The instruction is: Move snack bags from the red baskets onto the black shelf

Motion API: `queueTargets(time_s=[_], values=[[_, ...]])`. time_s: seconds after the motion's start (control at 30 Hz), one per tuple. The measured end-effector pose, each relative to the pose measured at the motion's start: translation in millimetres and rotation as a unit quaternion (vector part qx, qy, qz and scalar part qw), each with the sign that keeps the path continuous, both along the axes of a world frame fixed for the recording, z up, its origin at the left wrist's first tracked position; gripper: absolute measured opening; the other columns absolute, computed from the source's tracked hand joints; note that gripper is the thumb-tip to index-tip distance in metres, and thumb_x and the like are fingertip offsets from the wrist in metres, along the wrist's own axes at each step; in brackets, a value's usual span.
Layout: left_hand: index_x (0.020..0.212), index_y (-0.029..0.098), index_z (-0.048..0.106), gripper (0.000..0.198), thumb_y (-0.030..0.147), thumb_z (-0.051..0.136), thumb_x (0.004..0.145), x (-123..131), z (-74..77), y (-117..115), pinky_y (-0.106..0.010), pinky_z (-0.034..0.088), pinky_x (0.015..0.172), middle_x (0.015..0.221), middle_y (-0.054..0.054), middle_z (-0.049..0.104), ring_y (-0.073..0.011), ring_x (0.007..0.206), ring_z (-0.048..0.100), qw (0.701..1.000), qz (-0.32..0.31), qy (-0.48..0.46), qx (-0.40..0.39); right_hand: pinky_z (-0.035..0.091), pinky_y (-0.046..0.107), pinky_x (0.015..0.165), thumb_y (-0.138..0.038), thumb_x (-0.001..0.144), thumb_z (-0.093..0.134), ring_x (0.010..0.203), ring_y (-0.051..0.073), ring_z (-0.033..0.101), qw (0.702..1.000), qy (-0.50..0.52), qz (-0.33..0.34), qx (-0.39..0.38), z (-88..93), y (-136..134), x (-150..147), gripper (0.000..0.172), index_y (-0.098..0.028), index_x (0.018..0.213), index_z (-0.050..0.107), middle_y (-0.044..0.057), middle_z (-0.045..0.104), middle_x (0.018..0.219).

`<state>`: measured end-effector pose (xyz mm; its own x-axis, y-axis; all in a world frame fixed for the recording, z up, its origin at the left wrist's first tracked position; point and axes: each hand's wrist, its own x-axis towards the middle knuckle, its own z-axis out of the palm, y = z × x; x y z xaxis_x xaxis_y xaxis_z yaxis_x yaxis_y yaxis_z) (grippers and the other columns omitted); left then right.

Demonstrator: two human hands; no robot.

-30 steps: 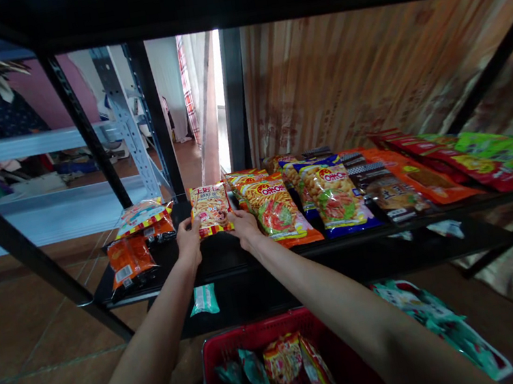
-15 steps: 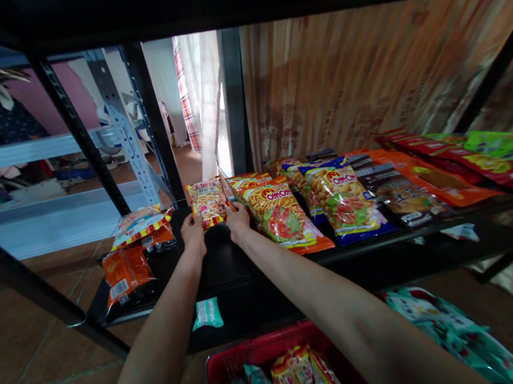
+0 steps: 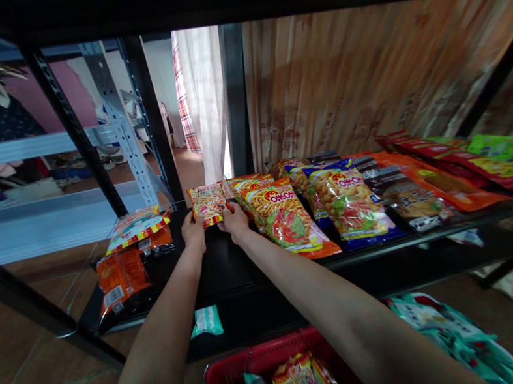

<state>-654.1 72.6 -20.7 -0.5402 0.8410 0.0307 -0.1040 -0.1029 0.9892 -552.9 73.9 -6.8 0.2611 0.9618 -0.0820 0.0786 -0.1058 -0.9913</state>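
Between my two hands is a red and yellow snack bag point(image 3: 209, 203) at the back of the black shelf point(image 3: 222, 264). My left hand point(image 3: 192, 231) is closed on its left edge. On its right edge, my right hand point(image 3: 235, 218) grips with the thumb on the front. The bag leans back a little, its printed face toward me. Just right of my right hand stand orange noodle-snack bags point(image 3: 286, 220). To the left lie an orange bag point(image 3: 123, 278) and a white and yellow bag point(image 3: 136, 228).
Blue snack bags point(image 3: 350, 202), dark brown bags point(image 3: 406, 195) and red bags point(image 3: 470, 167) line the shelf rightward. Below are a red basket point(image 3: 260, 353) holding several packets, a teal packet point(image 3: 206, 321) and a container of green packets point(image 3: 450, 330). A black post point(image 3: 72, 132) rises at left.
The view has shifted slightly. The held bag tips back a little more and sits slightly lower; both hands keep their hold on it.
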Motion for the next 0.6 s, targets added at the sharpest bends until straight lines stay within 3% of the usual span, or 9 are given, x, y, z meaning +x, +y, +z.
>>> queueTargets(time_s=[0.13, 0.33, 0.6], values=[[0.117, 0.017, 0.064, 0.038, 0.023, 0.063, 0.08, -1.8, -6.6, 5.3, -0.028, 0.054, 0.077, 0.098, -0.009, 0.071, -0.0178, 0.085, 0.068, 0.996, 0.027, 0.083, -0.002, 0.056, 0.024, 0.049, -0.028, 0.091, 0.047, 0.048, 0.008, 0.059, 0.999, 0.032, 0.008, -0.031, 5.3, -2.8, 1.2, 0.038, -0.023, 0.128, 0.046, 0.002, 0.064, 0.085], [0.117, 0.014, 0.064, 0.038, 0.026, 0.06, 0.081, -2.4, -8.7, 3.2, -0.027, 0.049, 0.086, 0.11, -0.012, 0.069, -0.0199, 0.097, 0.065, 0.99, 0.036, 0.136, -0.003, 0.058, 0.025, 0.05, -0.024, 0.093, 0.045, 0.045, 0.007, 0.059, 0.997, 0.077, 0.01, -0.029, 7.6, -8.9, 1.2, 0.037, -0.021, 0.129, 0.044, 0.003, 0.064, 0.082], [0.112, 0.02, 0.067, 0.032, 0.029, 0.058, 0.082, 0.6, -6.9, -2.7, -0.029, 0.046, 0.09, 0.105, -0.009, 0.071, -0.0216, 0.101, 0.064, 0.976, 0.056, 0.211, -0.005, 0.058, 0.027, 0.048, -0.025, 0.092, 0.046, 0.041, 0.007, 0.058, 0.996, 0.083, 0.01, -0.002, 1.4, -8.6, 0.9, 0.038, -0.02, 0.13, 0.045, 0.004, 0.066, 0.085]])
